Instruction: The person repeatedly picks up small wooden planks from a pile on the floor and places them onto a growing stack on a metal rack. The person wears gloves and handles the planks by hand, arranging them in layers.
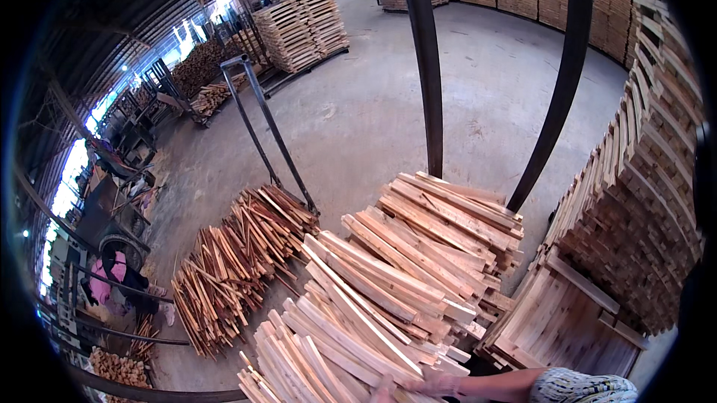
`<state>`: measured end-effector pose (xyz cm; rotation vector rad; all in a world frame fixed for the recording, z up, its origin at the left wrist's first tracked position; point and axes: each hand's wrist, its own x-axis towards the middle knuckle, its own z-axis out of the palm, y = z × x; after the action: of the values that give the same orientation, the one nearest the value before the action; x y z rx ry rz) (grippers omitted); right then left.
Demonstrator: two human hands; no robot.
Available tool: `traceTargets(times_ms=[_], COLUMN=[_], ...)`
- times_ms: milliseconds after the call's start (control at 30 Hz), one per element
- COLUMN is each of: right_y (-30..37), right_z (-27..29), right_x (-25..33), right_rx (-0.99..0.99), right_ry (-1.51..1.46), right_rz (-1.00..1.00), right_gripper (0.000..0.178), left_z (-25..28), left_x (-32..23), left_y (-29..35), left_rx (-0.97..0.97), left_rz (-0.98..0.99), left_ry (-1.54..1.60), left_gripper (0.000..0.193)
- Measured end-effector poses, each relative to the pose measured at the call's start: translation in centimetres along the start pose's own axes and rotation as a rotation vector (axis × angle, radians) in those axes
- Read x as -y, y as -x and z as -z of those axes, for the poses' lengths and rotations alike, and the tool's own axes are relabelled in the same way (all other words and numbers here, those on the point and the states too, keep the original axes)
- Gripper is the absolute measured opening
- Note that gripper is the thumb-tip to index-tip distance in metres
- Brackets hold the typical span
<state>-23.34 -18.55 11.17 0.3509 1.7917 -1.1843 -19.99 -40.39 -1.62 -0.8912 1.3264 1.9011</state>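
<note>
A large pile of pale sawn wooden slats (392, 272) lies in front of me in several overlapping bundles. My right hand (439, 383) reaches in from the lower right, below a patterned sleeve, and touches the near slats. Just left of it, my left hand (383, 388) shows only in part at the lower edge, against the same slats. Blur and the picture's edge hide how the fingers of both hands are set, and whether any slat is gripped.
Darker, thinner sticks (239, 261) are heaped to the left. Upright metal frames (426, 67) rise behind both piles. A tall stack of slats (635, 201) and a wooden panel (575, 313) stand at right. A person in pink (112, 280) bends far left. Stacked wood (299, 29) stands beyond.
</note>
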Motion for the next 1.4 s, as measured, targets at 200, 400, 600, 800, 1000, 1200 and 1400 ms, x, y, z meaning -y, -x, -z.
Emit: traceTargets(times_ms=[200,400,600,800,1000,1200,1400], right_y=[0.0,-6.7,-0.7,1.2,3.1,6.8,12.2], right_z=[3.0,-1.7,2.4,2.1,4.1,6.7,7.1], right_x=[-9.4,-6.6,-8.7,-8.2,-10.3,-8.1,-5.5], right_rx=[0.398,0.224,0.404,0.469,0.513,0.489,-0.144], right_ry=[-0.656,-0.327,-0.577,-0.533,-0.638,-0.358,-0.159], right_rz=[0.062,0.257,-0.065,-0.083,0.071,0.283,0.591], right_gripper=[0.084,0.125,0.111,0.106,0.095,0.099,0.103], left_z=[-2.9,-1.4,-3.5,-5.7,-6.6,-11.4,-18.7], left_x=[4.0,4.1,2.6,1.4,0.4,-3.5,-8.5], left_y=[8.4,4.1,5.8,7.0,7.8,10.9,18.0], left_rx=[0.232,0.227,0.159,0.098,0.174,-0.034,0.450], left_rz=[0.218,0.396,0.397,0.362,0.130,-0.074,-0.316], left_ry=[0.714,0.815,0.513,0.542,0.295,0.083,0.136], left_gripper=[0.025,0.051,0.065,0.069,0.061,0.041,0.077])
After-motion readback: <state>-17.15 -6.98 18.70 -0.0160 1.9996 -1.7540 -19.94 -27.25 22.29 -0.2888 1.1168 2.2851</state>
